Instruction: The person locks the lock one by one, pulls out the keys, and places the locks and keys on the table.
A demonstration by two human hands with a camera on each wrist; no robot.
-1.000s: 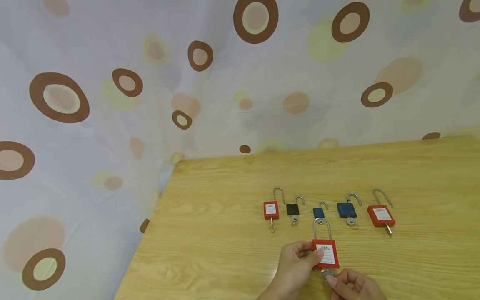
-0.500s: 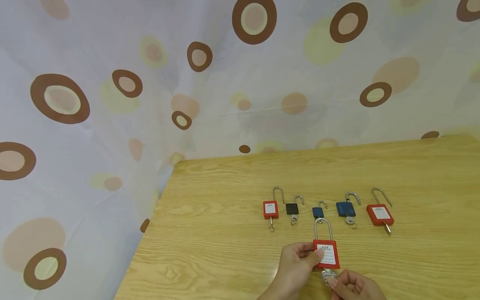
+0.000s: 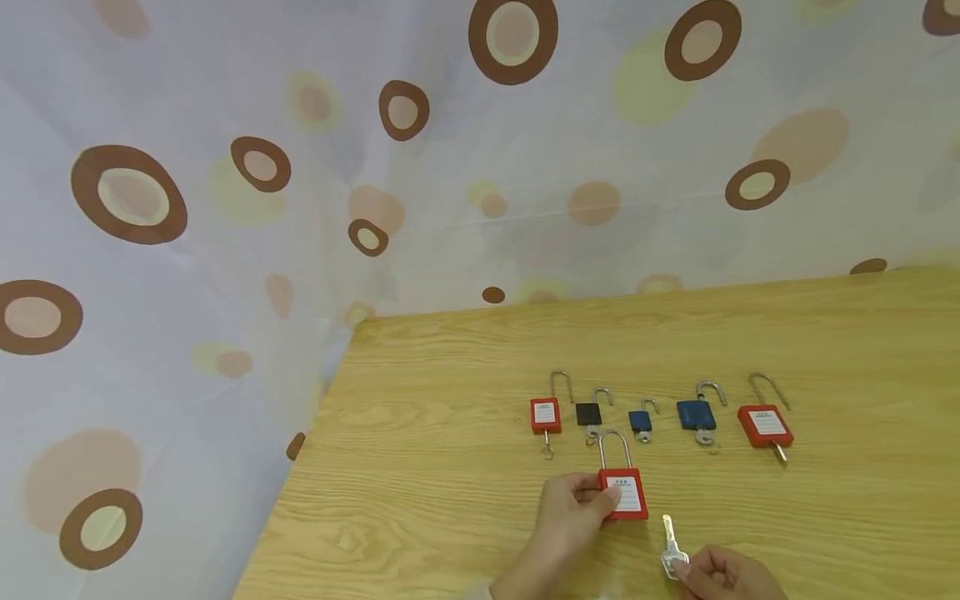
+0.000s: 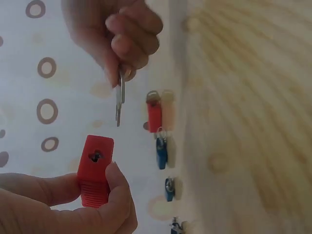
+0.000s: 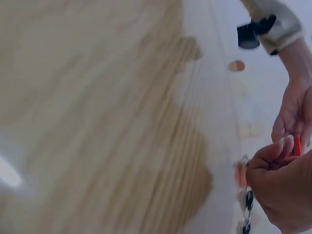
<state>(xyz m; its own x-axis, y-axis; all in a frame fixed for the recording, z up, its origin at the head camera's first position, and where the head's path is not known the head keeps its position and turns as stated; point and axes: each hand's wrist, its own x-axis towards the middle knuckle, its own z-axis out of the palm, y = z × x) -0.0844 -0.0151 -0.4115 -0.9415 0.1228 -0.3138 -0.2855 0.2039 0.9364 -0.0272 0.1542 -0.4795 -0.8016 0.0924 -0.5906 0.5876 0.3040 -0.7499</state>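
Observation:
My left hand (image 3: 566, 512) pinches a red padlock (image 3: 634, 505) with a white label by its left side, thumb across the front. Its long silver shackle points away from me and both legs meet the body. In the left wrist view the keyhole shows bare on the end of the padlock (image 4: 92, 168). To the right, my right hand (image 3: 727, 575) pinches a silver key (image 3: 672, 546) by its head, the blade pointing away from me. Key and padlock are apart. In the right wrist view my right hand (image 5: 285, 187) covers the key and much of the padlock.
Beyond my hands, a row of open padlocks with keys in them lies on the wooden table (image 3: 420, 467): small red (image 3: 545, 416), black (image 3: 588, 414), small blue (image 3: 640, 421), larger blue (image 3: 697, 415) and red (image 3: 765, 425). A patterned curtain (image 3: 450, 167) hangs behind.
The key was in the held padlock's keyhole and is now out, in my right hand. My left hand has moved the padlock left, away from the key.

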